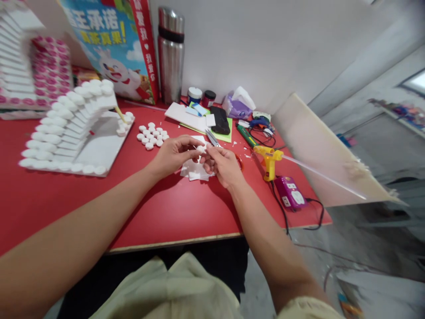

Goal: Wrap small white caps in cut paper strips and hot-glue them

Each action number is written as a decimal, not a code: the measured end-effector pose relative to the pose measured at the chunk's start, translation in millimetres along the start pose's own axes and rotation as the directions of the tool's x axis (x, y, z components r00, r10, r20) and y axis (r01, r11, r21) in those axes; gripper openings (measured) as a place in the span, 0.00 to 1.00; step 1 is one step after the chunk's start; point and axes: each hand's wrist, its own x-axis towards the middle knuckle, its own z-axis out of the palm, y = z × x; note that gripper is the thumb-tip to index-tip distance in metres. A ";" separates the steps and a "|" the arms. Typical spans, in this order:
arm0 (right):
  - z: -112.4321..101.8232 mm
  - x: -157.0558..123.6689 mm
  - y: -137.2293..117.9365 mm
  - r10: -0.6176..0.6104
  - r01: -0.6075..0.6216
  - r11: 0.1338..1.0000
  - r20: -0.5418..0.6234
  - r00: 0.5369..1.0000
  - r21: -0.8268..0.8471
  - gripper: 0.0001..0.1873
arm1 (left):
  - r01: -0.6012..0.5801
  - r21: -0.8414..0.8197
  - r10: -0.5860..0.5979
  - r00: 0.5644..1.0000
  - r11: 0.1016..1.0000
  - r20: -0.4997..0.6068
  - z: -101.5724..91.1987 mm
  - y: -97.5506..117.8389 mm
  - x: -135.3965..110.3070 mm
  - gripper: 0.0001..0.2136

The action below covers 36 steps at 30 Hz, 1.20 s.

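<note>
My left hand (pixel 175 154) and my right hand (pixel 222 164) meet over the front middle of the red table. Between their fingertips is a small white puffy piece (pixel 201 149), pinched from both sides. White paper sheets (pixel 195 170) lie flat just beneath the hands. Left of my left hand is a cluster of rounded white pieces (pixel 151 135). Scissors (pixel 212 138) lie behind my right hand, blades toward the back, partly hidden by it. Farther left stands a white stair-like model (pixel 96 137) edged with similar rounded pieces.
A yellow glue gun (pixel 269 159) with a long clear stick points right, beside a purple power box (pixel 290 193) and cables. Behind are a steel flask (pixel 171 57), small jars (pixel 194 95), a black pouch (pixel 220 120) and tissues (pixel 237 106). A pale board (pixel 318 155) leans at the right.
</note>
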 end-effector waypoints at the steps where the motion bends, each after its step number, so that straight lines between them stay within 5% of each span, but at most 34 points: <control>1: -0.9 0.1 0.1 -0.032 0.031 0.999 -0.022 0.999 -0.024 0.25 | 0.021 0.000 -0.021 1.000 1.000 0.002 -0.1 -1.0 0.0 0.11; 5: -4.8 -0.1 -0.7 -0.204 0.197 0.972 -0.044 0.978 -0.126 0.17 | 0.080 0.001 -0.080 0.996 0.997 0.029 0.0 -2.0 0.0 0.13; 10: -5.6 -1.7 -0.3 -0.283 0.266 0.908 -0.007 0.959 -0.323 0.09 | 0.064 0.056 -0.067 0.997 0.996 0.048 -0.2 -1.8 -0.3 0.14; 18: -2.4 -8.5 -0.5 -0.478 0.371 0.627 0.037 0.878 -0.685 0.07 | 0.012 0.141 -0.023 0.997 0.990 0.079 -0.2 1.8 -2.0 0.11; 26: -2.5 -6.4 -2.4 -0.359 0.291 0.763 -0.004 0.933 -0.577 0.09 | -0.046 0.156 0.034 0.996 0.987 0.079 -1.2 -3.3 0.1 0.12; 36: -4.1 -5.1 -2.1 -0.389 0.324 0.762 0.004 0.921 -0.560 0.08 | -0.096 0.190 0.079 0.992 0.977 0.095 -0.5 -3.3 0.2 0.10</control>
